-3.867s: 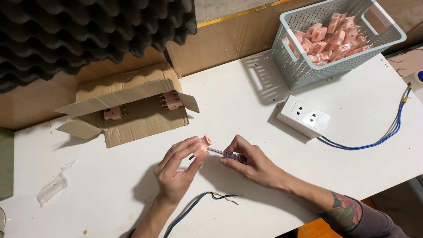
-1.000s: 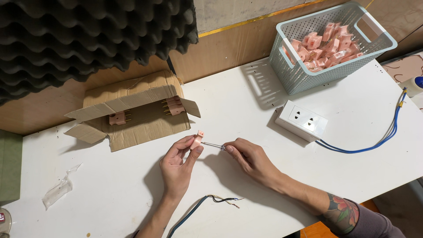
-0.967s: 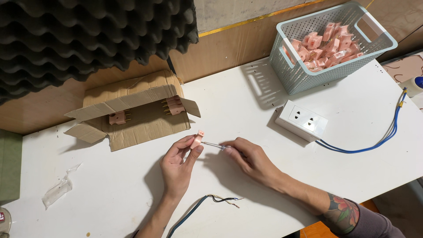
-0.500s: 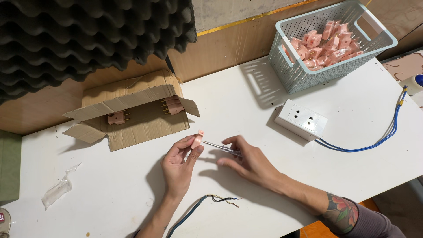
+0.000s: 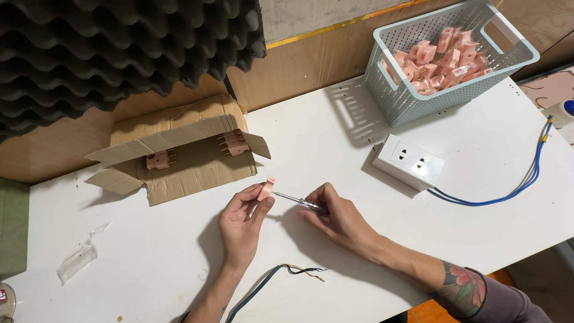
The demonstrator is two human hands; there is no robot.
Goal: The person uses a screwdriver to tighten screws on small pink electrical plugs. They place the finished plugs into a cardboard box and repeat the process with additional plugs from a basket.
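The left hand (image 5: 241, 220) pinches a small pink plug (image 5: 265, 189) at its fingertips; the right hand (image 5: 338, 216) is closed around a thin screwdriver (image 5: 294, 200) whose tip meets that plug. Up and left of the grip, an open cardboard box (image 5: 179, 158) holds two pink plugs; far up and right, a pale blue basket (image 5: 406, 98) is heaped with more.

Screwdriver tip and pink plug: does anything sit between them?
Nothing visible does. The screwdriver in the right hand points straight at the pink plug pinched in the left hand.

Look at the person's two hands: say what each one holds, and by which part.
The left hand pinches a small pink plug by its lower end; the right hand grips a screwdriver by its handle.
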